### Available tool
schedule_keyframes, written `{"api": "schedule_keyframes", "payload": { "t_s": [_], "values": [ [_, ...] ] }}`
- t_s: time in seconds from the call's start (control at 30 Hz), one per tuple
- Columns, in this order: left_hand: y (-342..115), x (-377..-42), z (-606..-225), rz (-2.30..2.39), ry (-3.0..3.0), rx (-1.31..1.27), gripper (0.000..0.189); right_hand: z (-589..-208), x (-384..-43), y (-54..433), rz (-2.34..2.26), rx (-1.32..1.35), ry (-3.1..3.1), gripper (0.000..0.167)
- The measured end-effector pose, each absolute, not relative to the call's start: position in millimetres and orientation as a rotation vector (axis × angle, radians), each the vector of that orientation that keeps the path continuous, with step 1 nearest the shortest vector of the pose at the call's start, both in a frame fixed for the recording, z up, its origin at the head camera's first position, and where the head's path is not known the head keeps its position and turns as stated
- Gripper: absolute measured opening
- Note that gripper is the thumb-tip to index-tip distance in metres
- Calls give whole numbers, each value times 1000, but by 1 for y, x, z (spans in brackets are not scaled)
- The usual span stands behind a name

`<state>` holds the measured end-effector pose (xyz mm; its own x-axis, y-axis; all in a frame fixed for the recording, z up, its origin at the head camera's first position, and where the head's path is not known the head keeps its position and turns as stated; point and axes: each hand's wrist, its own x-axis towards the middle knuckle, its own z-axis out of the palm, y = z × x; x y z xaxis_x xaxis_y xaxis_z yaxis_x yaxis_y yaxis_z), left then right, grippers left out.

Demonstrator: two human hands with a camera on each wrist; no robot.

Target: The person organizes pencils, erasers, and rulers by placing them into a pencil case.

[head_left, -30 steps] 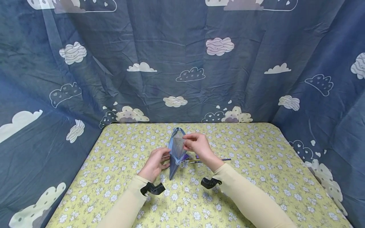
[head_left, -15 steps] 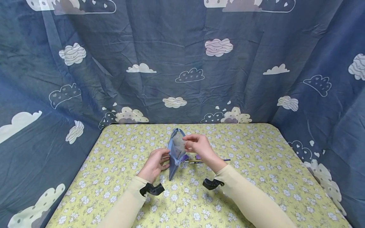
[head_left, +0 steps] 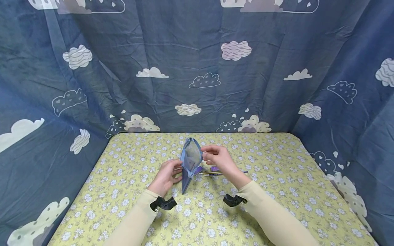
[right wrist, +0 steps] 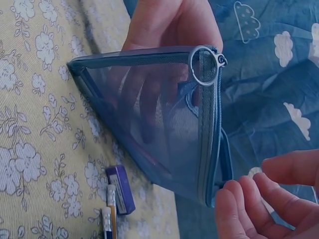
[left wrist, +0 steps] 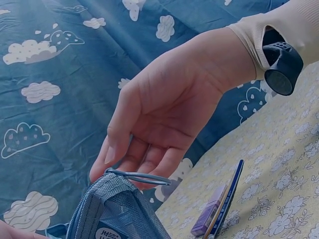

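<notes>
A blue mesh zip pouch (head_left: 192, 155) stands tilted on the table with its mouth spread wide. My left hand (head_left: 166, 176) holds it by the left side; through the mesh in the right wrist view, the left hand's fingers (right wrist: 142, 102) show behind it. At the right side of the mouth, my right hand (head_left: 218, 159) holds the rim with bent fingertips. A ring pull (right wrist: 203, 65) hangs at one end of the zip. In the left wrist view, the right hand (left wrist: 164, 107) hangs over a pouch corner with a cord loop (left wrist: 142, 177).
Two pencils (head_left: 240, 172) lie side by side to the right of the pouch, partly under the right forearm. A purple eraser (right wrist: 121, 190) lies next to them. A yellow flowered cloth (head_left: 147, 147) covers the table, and a blue cloud-print curtain (head_left: 172, 92) hangs behind.
My right hand has shifted slightly to the right, drawing the rim outward, and the pouch's mouth has widened. The left hand has stayed almost still.
</notes>
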<state>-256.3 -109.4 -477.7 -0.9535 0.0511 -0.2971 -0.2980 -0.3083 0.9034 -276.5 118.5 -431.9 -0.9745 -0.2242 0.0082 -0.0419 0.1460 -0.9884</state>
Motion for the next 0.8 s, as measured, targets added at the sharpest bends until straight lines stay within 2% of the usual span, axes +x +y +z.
{"api": "schedule_keyframes", "payload": {
  "t_s": [0.8],
  "values": [
    [-109, -257, -480, 2355, 1708, -341, 7, -437, -275, 155, -1850, -300, 2399, 31]
  ]
}}
